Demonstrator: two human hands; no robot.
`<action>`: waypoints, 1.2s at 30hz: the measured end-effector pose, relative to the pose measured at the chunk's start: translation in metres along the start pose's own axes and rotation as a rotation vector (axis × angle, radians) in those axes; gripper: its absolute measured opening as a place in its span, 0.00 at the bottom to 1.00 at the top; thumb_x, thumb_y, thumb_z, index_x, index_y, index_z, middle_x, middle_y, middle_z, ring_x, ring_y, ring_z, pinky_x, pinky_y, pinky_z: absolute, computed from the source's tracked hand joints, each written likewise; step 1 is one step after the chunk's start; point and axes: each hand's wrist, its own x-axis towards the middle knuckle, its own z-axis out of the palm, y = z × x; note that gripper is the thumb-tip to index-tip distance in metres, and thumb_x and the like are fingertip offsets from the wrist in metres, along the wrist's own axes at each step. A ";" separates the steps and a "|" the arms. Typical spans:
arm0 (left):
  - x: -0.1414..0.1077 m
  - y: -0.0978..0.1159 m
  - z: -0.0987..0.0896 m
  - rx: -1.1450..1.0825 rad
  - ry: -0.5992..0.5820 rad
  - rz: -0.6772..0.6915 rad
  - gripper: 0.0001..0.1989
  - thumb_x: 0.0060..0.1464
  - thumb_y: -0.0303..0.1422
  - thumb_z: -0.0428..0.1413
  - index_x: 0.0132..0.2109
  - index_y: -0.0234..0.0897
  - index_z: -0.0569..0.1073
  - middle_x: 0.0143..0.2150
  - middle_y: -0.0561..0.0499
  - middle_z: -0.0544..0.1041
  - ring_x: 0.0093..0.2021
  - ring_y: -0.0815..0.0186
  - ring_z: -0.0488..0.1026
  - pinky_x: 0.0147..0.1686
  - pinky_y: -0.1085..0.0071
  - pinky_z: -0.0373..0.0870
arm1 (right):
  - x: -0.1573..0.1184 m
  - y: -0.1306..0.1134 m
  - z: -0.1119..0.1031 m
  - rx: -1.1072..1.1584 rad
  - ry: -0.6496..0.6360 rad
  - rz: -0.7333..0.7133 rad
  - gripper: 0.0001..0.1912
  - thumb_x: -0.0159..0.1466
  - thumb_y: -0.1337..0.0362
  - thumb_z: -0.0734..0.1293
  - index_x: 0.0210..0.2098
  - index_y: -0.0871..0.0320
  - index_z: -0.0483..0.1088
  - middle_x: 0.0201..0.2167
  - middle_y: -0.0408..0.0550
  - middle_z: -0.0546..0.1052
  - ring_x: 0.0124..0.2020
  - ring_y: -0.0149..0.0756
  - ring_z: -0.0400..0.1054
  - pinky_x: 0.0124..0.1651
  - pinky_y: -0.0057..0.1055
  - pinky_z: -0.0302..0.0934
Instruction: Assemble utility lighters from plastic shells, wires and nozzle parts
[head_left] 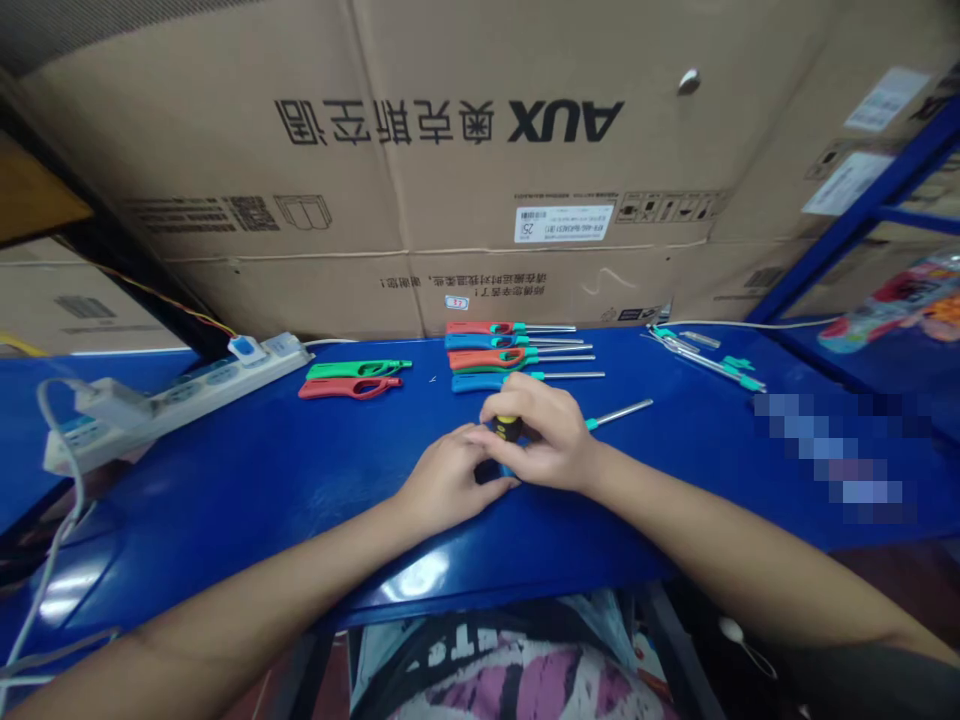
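Note:
My right hand (551,435) is closed around the handle of a screwdriver (508,428), whose black and yellow end shows between the fingers. Beside and below it, my left hand (450,480) curls its fingers around a long-nosed gas lighter lying on the table. The lighter's blue body is mostly hidden under both hands. Its metal tube (626,411) with a teal collar sticks out to the right. Just beyond my hands lies a row of several assembled lighters (487,358) in red, blue and orange, tubes pointing right.
A green lighter handle (349,370) and a red one (337,388) lie left on the blue table (300,470). Loose metal tubes with teal parts (705,362) lie at the right. A white power strip (202,390) runs along the left. Cardboard (450,200) stands behind.

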 end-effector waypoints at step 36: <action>0.071 -0.078 -0.070 0.168 0.016 0.099 0.19 0.63 0.42 0.54 0.54 0.37 0.77 0.50 0.42 0.76 0.51 0.56 0.75 0.55 0.58 0.72 | -0.091 0.149 -0.144 -0.625 -0.289 0.740 0.05 0.60 0.61 0.67 0.30 0.53 0.75 0.36 0.51 0.79 0.37 0.44 0.72 0.44 0.40 0.66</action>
